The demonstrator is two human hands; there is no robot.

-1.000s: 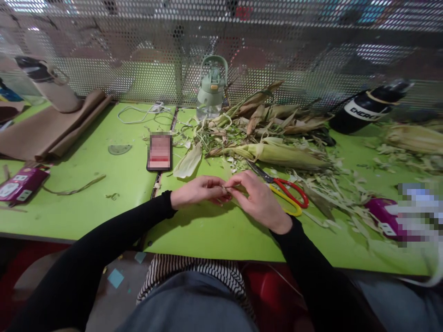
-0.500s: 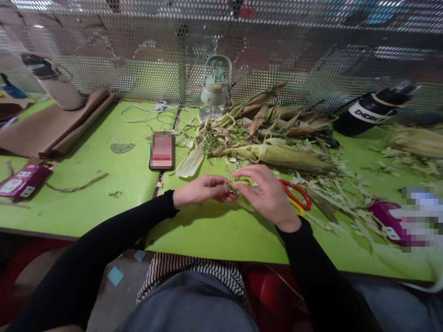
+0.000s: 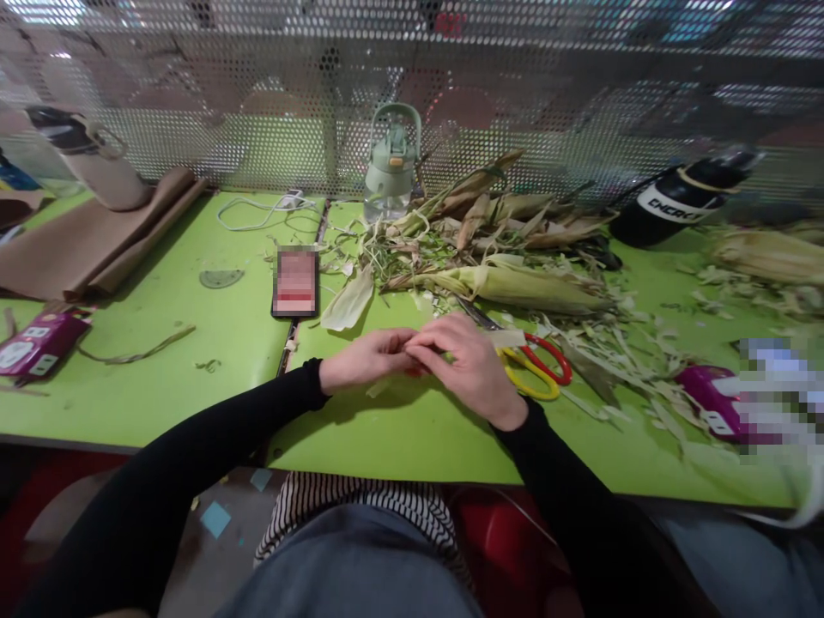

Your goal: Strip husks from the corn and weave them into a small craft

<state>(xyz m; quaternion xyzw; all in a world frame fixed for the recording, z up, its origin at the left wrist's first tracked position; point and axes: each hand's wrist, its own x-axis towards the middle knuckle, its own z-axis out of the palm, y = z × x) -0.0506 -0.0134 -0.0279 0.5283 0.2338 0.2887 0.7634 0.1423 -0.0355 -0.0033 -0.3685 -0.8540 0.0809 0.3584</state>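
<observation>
My left hand (image 3: 364, 359) and my right hand (image 3: 467, 365) meet fingertip to fingertip low over the green table (image 3: 399, 429). Both are closed in a pinch on a thin strip of corn husk (image 3: 505, 338), whose pale end sticks out past my right hand. Red and yellow scissors (image 3: 537, 371) lie on the table just right of my right hand, partly hidden by it. An unhusked corn cob (image 3: 515, 287) lies a little beyond the hands.
A pile of husks (image 3: 489, 215) and scraps (image 3: 618, 352) spreads across the back and right. A phone (image 3: 295, 281), green water bottle (image 3: 391, 163), black bottle (image 3: 679, 202), purple boxes (image 3: 35, 343) and brown paper (image 3: 90, 236) also lie about. Perforated metal screen (image 3: 257, 103) behind.
My right hand drew back toward my left and closed over the husk strip; the fingers that were spread half a second ago are now pinched. The scissors show more.
</observation>
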